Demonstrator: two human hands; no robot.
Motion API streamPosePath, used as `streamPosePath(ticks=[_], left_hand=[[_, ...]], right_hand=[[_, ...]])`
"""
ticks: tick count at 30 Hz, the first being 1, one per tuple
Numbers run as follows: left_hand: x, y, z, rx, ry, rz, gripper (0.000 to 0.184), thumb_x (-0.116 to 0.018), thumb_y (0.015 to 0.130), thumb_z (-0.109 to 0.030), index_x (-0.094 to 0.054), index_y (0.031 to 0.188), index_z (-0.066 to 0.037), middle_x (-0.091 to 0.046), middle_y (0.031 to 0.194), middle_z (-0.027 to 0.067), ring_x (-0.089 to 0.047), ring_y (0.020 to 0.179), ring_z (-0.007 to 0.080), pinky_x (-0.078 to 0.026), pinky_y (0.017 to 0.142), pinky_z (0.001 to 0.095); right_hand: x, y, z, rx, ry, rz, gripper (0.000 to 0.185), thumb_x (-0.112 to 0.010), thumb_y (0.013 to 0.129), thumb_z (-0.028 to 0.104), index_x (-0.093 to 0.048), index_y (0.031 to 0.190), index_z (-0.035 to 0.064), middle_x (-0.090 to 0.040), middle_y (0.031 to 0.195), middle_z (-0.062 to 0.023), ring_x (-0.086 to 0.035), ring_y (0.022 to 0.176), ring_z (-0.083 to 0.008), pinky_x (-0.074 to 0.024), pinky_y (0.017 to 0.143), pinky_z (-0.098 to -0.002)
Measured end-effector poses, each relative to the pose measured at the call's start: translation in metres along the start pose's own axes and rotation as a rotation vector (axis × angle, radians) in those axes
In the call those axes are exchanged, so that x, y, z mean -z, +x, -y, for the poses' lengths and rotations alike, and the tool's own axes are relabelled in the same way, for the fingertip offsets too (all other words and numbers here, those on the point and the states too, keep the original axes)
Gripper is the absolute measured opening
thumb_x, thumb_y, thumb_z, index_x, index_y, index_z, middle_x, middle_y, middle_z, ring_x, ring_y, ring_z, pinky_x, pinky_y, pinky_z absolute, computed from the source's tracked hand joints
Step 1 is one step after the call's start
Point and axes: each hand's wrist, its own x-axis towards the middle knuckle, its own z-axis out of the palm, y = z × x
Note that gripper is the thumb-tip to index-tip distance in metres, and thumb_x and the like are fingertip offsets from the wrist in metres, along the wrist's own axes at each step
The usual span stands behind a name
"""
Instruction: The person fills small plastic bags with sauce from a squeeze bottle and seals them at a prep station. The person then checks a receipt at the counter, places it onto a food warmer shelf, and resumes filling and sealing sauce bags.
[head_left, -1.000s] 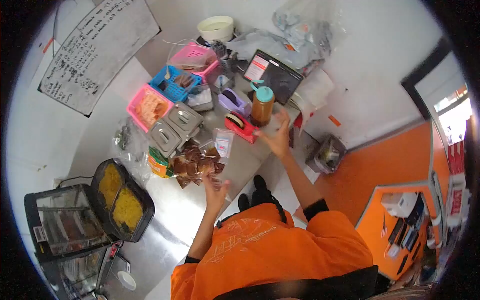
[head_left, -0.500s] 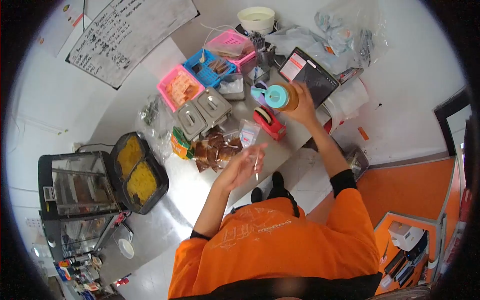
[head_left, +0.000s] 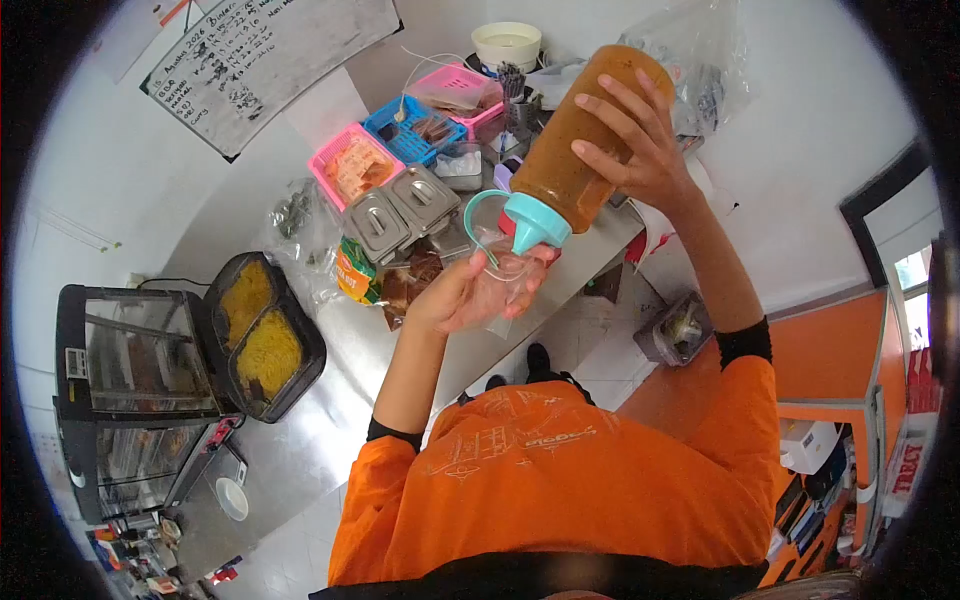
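Observation:
My right hand (head_left: 645, 150) is wrapped round a large squeeze bottle (head_left: 560, 165) filled with brown sauce. The bottle is tilted, its turquoise nozzle cap (head_left: 537, 222) pointing down and its loop strap hanging to the left. Just under the nozzle, my left hand (head_left: 455, 298) pinches a small clear plastic bag (head_left: 500, 262). The nozzle tip is at the bag's mouth; whether it sits inside I cannot tell. Behind my left hand lie packs of brown sauce (head_left: 405, 285) and a green-and-orange packet (head_left: 355, 270).
Lidded steel containers (head_left: 378, 225), a pink basket (head_left: 350, 165) and a blue basket (head_left: 405, 130) line the back of the steel counter (head_left: 350, 350). A black tray of yellow food (head_left: 265, 345) and a glass display case (head_left: 150, 360) stand at the left.
My right hand has raised the bottle toward the camera and tipped it nozzle-down. My left hand has moved up and right, bringing the clear bag under the nozzle.

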Motion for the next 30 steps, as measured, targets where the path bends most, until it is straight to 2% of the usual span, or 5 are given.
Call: streamPosePath(ticks=[5, 11, 15, 18, 30], left_hand=[[-0.012, -0.008, -0.008, 0.018, 0.002, 0.069, 0.081, -0.051, 0.085, -0.065, -0.046, 0.13, 0.003, -0.05, 0.097, 0.006, -0.047, 0.076, 0.0123, -0.039, 0.062, 0.024], [-0.013, -0.019, -0.012, -0.005, -0.112, 0.146, 0.087, -0.05, 0.083, -0.069, -0.047, 0.129, 0.004, -0.048, 0.1, 0.0071, -0.046, 0.078, 0.0127, -0.039, 0.062, 0.0235], [-0.027, -0.024, -0.017, 0.017, 0.027, -0.125, 0.097, -0.054, 0.075, -0.074, -0.045, 0.129, 0.007, -0.048, 0.088, 0.0091, -0.043, 0.056, 0.015, -0.033, 0.05, 0.028], [-0.02, -0.027, -0.014, 0.031, -0.019, -0.112, 0.096, -0.054, 0.076, -0.073, -0.046, 0.128, 0.007, -0.047, 0.087, 0.0088, -0.042, 0.055, 0.015, -0.033, 0.049, 0.0282], [-0.003, 0.004, 0.0, 0.042, -0.323, 0.14, 0.089, -0.048, 0.083, -0.068, -0.047, 0.126, 0.009, -0.049, 0.088, 0.0079, -0.045, 0.059, 0.0155, -0.037, 0.055, 0.0273]], right_hand=[[0.019, 0.035, 0.005, 0.135, -0.139, 0.022, 0.055, -0.069, 0.072, 0.022, -0.051, 0.121, 0.0394, -0.047, 0.135, 0.0006, -0.042, 0.129, -0.0264, -0.0286, 0.111, -0.0573], [0.038, 0.06, 0.017, 0.195, -0.199, 0.064, 0.06, -0.073, 0.071, 0.017, -0.047, 0.122, 0.0348, -0.047, 0.136, -0.0015, -0.043, 0.128, -0.0284, -0.0299, 0.11, -0.0578], [0.051, 0.071, 0.026, 0.167, -0.235, 0.112, 0.057, -0.072, 0.072, 0.016, -0.05, 0.121, 0.0368, -0.048, 0.135, -0.0003, -0.043, 0.128, -0.0277, -0.0293, 0.11, -0.0575], [0.056, 0.07, 0.031, 0.166, -0.25, 0.133, 0.053, -0.07, 0.074, 0.017, -0.052, 0.119, 0.0372, -0.048, 0.135, 0.0001, -0.043, 0.128, -0.0277, -0.0292, 0.11, -0.057], [0.085, 0.049, 0.032, -0.002, -0.308, 0.311, 0.058, -0.072, 0.07, 0.015, -0.053, 0.119, 0.0387, -0.049, 0.133, -0.0005, -0.044, 0.128, -0.0273, -0.028, 0.11, -0.0569]])
